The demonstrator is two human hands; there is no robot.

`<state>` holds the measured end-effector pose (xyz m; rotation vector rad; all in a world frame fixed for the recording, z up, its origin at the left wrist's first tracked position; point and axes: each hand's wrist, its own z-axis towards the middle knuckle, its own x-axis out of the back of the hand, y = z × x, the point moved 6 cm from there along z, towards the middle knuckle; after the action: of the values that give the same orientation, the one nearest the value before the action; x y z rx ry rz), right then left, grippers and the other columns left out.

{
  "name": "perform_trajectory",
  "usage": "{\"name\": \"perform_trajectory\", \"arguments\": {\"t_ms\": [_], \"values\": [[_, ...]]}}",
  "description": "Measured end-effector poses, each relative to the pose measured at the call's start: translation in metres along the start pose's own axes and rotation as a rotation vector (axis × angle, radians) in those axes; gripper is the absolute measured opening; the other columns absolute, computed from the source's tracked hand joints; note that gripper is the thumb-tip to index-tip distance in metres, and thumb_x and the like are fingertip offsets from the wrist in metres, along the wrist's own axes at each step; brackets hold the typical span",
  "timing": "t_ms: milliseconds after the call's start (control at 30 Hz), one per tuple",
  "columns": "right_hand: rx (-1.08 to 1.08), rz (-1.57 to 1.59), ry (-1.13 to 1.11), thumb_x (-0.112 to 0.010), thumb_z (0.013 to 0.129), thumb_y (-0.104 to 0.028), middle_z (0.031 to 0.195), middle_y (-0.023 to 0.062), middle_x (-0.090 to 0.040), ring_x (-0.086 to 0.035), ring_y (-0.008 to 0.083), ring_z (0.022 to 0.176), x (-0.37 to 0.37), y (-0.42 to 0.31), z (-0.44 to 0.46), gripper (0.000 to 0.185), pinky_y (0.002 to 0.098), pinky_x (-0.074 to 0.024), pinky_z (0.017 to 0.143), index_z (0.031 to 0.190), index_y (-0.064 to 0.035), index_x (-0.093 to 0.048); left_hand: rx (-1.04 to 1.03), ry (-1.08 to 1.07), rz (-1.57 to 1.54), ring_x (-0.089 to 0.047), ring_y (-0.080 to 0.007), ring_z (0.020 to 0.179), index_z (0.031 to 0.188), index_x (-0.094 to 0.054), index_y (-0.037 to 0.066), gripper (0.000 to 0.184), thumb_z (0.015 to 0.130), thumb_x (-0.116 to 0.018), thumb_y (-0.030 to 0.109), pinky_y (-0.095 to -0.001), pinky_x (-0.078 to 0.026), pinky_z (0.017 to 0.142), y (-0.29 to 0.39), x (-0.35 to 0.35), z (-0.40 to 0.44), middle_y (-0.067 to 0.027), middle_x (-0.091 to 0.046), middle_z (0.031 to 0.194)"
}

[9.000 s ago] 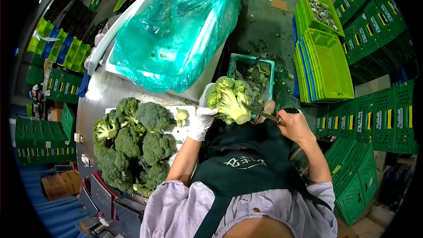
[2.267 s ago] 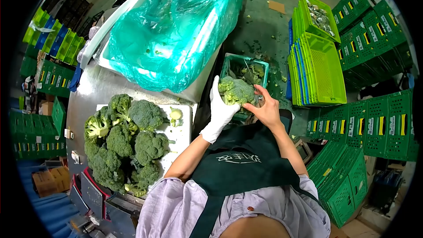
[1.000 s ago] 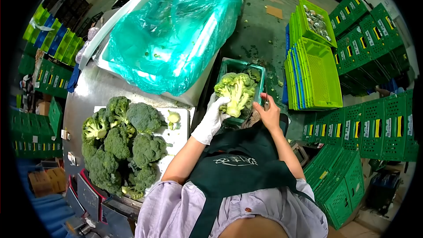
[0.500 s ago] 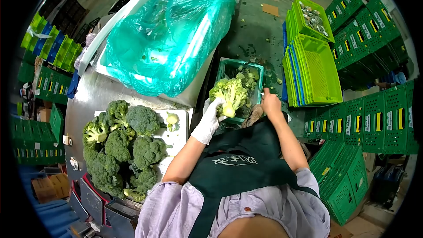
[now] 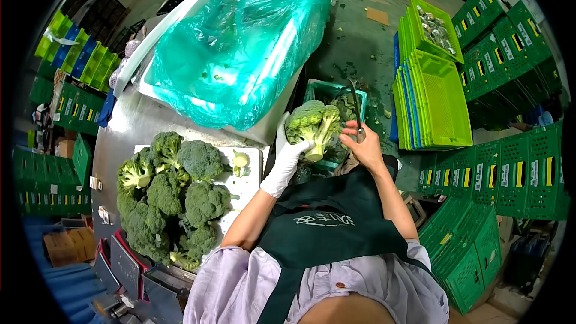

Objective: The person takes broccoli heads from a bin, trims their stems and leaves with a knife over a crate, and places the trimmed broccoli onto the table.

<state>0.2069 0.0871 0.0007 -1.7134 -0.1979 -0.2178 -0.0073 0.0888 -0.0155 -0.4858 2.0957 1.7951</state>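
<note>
My left hand [image 5: 284,165], in a white glove, is closed around a head of broccoli [image 5: 311,125] with its cut stem and pale branches showing. My bare right hand [image 5: 367,147] grips a knife [image 5: 356,103] whose thin, dark, curved blade points up and away from me. The blade stands just right of the broccoli, apart from it. Below and beyond both hands is a teal crate [image 5: 363,97] with broccoli trimmings in it. To the left, several broccoli heads [image 5: 165,195] are heaped on a white board [image 5: 245,192], beside a pale cut piece of stem [image 5: 240,161].
A white foam box [image 5: 258,135] lined with a green plastic bag [image 5: 240,54] stands on the metal table [image 5: 123,123]. Lime-green crates [image 5: 441,102] are stacked to the right, with dark green crates [image 5: 498,165] behind them. Scraps lie on the wet floor.
My right hand has raised the knife, so its blade now points upward beside the broccoli. The broccoli has turned in my left hand. The whole view has shifted slightly.
</note>
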Motion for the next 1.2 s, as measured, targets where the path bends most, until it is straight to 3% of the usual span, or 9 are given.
{"name": "perform_trajectory", "arguments": {"t_ms": [167, 233, 333, 500, 700, 767, 867, 1067, 1200], "values": [[0.152, -0.145, 0.017, -0.078, 0.074, -0.026, 0.116, 0.0121, -0.064, -0.059, 0.0187, 0.110, -0.005, -0.032, 0.005, 0.063, 0.0310, -0.0477, 0.087, 0.127, -0.0060, -0.051, -0.259, -0.093, 0.423, -0.047, -0.0260, 0.119, 0.142, -0.023, 0.003, 0.098, 0.061, -0.078, 0.006, -0.0374, -0.041, 0.101, 0.008, -0.009, -0.001, -0.0160, -0.044, 0.130], [0.361, -0.264, 0.013, -0.075, 0.076, -0.018, 0.098, 0.0127, -0.067, -0.065, 0.0172, 0.087, -0.007, -0.032, 0.010, 0.063, 0.0323, -0.0509, 0.069, 0.132, -0.0054, -0.048, -0.330, -0.076, 0.679, -0.047, -0.0246, 0.119, 0.142, -0.025, 0.003, 0.100, 0.060, -0.082, 0.010, -0.0367, -0.040, 0.100, 0.020, -0.021, -0.009, -0.0158, -0.045, 0.130], [-0.148, 0.428, -0.075, -0.058, 0.082, 0.002, 0.057, 0.0025, -0.042, -0.035, 0.0097, 0.039, -0.013, 0.006, 0.012, 0.050, 0.0297, -0.0276, 0.038, 0.130, 0.0010, -0.043, -0.316, -0.077, 0.663, -0.045, -0.0247, 0.122, 0.144, -0.022, 0.004, 0.097, 0.066, -0.080, 0.010, -0.0366, -0.041, 0.099, 0.039, -0.033, -0.021, -0.0168, -0.040, 0.136], [-0.291, 0.755, -0.073, -0.047, 0.082, 0.006, 0.057, -0.0014, -0.035, -0.031, 0.0096, 0.040, -0.015, 0.043, 0.011, 0.020, 0.0287, -0.0296, 0.040, 0.100, -0.0031, -0.048, -0.040, 0.041, 0.164, -0.037, -0.0261, 0.131, 0.146, -0.019, 0.006, 0.086, 0.079, -0.071, 0.012, -0.0363, -0.042, 0.098, 0.038, -0.016, -0.023, -0.0182, -0.024, 0.148], [-0.176, 0.812, -0.084, -0.051, 0.088, -0.008, 0.066, -0.0022, -0.041, -0.034, 0.0093, 0.043, -0.024, 0.038, 0.006, 0.024, 0.0280, -0.0326, 0.041, 0.111, -0.0062, -0.046, 0.641, -0.344, -0.493, -0.054, -0.0299, 0.115, 0.139, -0.032, 0.009, 0.066, 0.084, -0.066, 0.023, -0.0533, -0.047, 0.091, -0.015, -0.039, -0.044, -0.0118, -0.052, 0.129], [0.006, 0.785, -0.281, -0.062, 0.089, -0.038, 0.083, 0.0043, -0.054, -0.051, 0.0125, 0.055, -0.023, 0.040, 0.007, 0.054, 0.0283, -0.0444, 0.051, 0.128, -0.0066, -0.041, 0.553, -0.376, -0.240, -0.060, -0.0291, 0.108, 0.135, -0.039, 0.008, 0.060, 0.082, -0.067, 0.013, -0.0453, -0.052, 0.086, -0.016, -0.043, -0.040, -0.0118, -0.055, 0.126], [0.373, 0.608, -0.215, -0.065, 0.084, -0.048, 0.101, 0.0089, -0.062, -0.062, 0.0181, 0.080, -0.018, 0.017, 0.018, 0.066, 0.0330, -0.0511, 0.071, 0.130, -0.0058, -0.044, 0.312, -0.325, 0.002, -0.057, -0.0232, 0.112, 0.133, -0.041, 0.006, 0.061, 0.079, -0.069, 0.004, -0.0378, -0.051, 0.089, -0.027, -0.027, -0.024, -0.0110, -0.053, 0.128], [0.104, -0.173, 0.091, -0.069, 0.074, -0.002, 0.107, 0.0098, -0.067, -0.062, 0.0142, 0.099, 0.009, 0.025, 0.012, 0.051, 0.0291, -0.0484, 0.084, 0.122, -0.0038, -0.055, -0.057, -0.325, 0.012, -0.051, -0.0190, 0.116, 0.137, -0.036, 0.004, 0.058, 0.087, -0.064, 0.013, -0.0337, -0.045, 0.097, -0.025, -0.010, -0.017, -0.0089, -0.050, 0.129], [0.117, -0.216, 0.150, -0.071, 0.075, -0.006, 0.104, 0.0115, -0.068, -0.065, 0.0176, 0.096, 0.025, 0.013, -0.007, 0.044, 0.0296, -0.0491, 0.082, 0.117, -0.0046, -0.058, -0.166, -0.204, 0.033, -0.054, -0.0160, 0.114, 0.136, -0.040, 0.004, 0.048, 0.099, -0.043, 0.034, -0.0317, -0.046, 0.096, 0.008, -0.011, -0.019, -0.0086, -0.051, 0.129]]}}
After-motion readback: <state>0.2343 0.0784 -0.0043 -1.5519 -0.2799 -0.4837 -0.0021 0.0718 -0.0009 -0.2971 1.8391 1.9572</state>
